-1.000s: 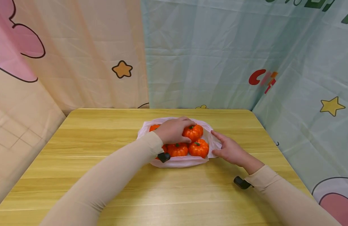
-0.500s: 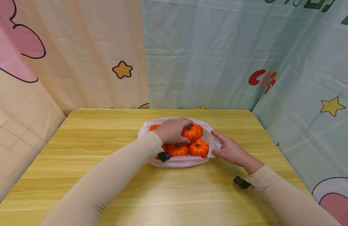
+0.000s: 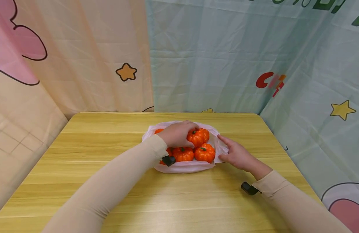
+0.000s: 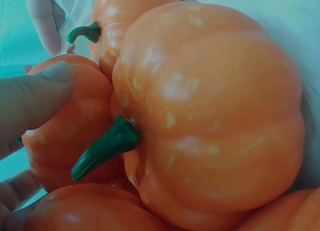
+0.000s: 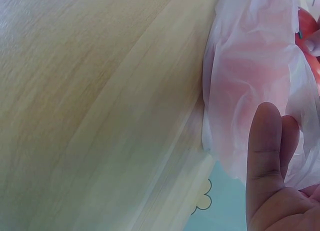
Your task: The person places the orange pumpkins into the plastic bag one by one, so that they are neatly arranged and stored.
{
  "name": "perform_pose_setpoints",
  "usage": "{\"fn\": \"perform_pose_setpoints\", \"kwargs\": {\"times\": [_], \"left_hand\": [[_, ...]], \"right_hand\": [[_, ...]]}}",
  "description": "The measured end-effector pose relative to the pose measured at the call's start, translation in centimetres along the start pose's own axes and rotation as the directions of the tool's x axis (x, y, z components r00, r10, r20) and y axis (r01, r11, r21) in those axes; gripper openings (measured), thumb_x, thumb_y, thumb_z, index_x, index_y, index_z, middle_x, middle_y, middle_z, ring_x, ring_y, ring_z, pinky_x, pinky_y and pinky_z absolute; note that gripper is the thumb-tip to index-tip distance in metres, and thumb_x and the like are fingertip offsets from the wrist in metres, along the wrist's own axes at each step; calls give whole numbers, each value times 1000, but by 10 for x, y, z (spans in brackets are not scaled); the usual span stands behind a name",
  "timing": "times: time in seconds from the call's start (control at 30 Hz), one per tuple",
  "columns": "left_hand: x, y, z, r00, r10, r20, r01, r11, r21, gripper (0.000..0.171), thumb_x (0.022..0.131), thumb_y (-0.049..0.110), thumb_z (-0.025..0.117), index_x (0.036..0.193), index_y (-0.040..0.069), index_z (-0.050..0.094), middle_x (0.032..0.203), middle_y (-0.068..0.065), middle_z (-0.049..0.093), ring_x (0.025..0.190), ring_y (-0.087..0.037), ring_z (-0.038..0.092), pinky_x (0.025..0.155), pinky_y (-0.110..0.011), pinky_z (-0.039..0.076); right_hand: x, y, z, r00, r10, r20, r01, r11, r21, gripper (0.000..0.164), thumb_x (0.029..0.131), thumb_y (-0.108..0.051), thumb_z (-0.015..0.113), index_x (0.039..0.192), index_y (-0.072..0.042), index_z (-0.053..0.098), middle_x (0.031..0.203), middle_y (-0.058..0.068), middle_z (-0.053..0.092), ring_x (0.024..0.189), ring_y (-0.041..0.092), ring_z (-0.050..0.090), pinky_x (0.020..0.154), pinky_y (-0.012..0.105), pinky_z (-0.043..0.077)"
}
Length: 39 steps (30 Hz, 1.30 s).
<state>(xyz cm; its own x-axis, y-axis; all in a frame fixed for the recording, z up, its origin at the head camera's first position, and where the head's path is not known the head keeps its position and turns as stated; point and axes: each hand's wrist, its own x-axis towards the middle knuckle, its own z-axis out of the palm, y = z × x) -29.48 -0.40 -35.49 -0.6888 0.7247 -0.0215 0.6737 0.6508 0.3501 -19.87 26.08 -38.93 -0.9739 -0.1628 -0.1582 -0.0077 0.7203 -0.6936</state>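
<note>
Several small orange pumpkins with green stems sit in a pale pink plastic bag (image 3: pixel 185 167) whose mouth lies spread wide. My left hand (image 3: pixel 179 134) reaches over the bag and grips one pumpkin (image 3: pixel 198 137) at the back right. In the left wrist view the thumb (image 4: pixel 50 86) presses on one side of this pumpkin (image 4: pixel 90 121), and fingers show past its other side. A larger-looking pumpkin (image 4: pixel 215 111) fills the foreground there. My right hand (image 3: pixel 239 155) touches the bag's right edge with fingers and thumb extended; the right wrist view shows straight fingers (image 5: pixel 266 141) against the plastic.
Beneath the bag is a wood-grain table (image 3: pixel 179 200). Printed cloth curtains (image 3: pixel 208 58) hang behind it and along both sides. A second front pumpkin (image 3: pixel 205 153) and its neighbour (image 3: pixel 183 154) rest near the bag's front rim.
My left hand has shifted slightly left, and the gripped pumpkin has moved a little left with it. My right hand and the bag have stayed in place.
</note>
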Motion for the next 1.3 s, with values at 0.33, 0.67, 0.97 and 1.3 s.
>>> {"fn": "perform_pose_setpoints", "kwargs": {"times": [0.33,0.67,0.97,1.3], "left_hand": [[0,-2,1,1000,5,6,-5,1000,-2,65,90,33,83,148,25,55,149,1,57,129,-23,61,116,-40,47],[-2,1,-4,1000,6,18,-6,1000,-15,66,92,29,82,151,24,54,153,0,56,135,-23,58,120,-40,44],[-1,1,-5,999,6,40,-7,1000,26,67,93,30,80,155,26,52,159,1,52,140,-25,55,123,-41,42],[-3,-1,-10,999,18,37,-17,1000,-16,72,92,30,82,156,24,50,157,2,54,143,-23,53,123,-40,41]], "right_hand": [[0,-1,2,1000,-14,0,14,1000,2,89,92,-13,76,167,-8,27,167,29,33,112,33,55,81,25,58],[-1,-2,1,1000,-9,-4,9,1000,14,90,92,-12,76,167,-9,27,167,29,33,105,30,56,73,25,57],[-2,-5,0,1000,6,-10,-6,1000,24,91,91,-11,76,168,-10,26,165,29,36,86,24,55,68,25,56],[-3,-7,-1,1000,0,-21,1,999,40,92,91,-10,76,168,-10,25,150,29,49,68,21,49,60,24,51]]}}
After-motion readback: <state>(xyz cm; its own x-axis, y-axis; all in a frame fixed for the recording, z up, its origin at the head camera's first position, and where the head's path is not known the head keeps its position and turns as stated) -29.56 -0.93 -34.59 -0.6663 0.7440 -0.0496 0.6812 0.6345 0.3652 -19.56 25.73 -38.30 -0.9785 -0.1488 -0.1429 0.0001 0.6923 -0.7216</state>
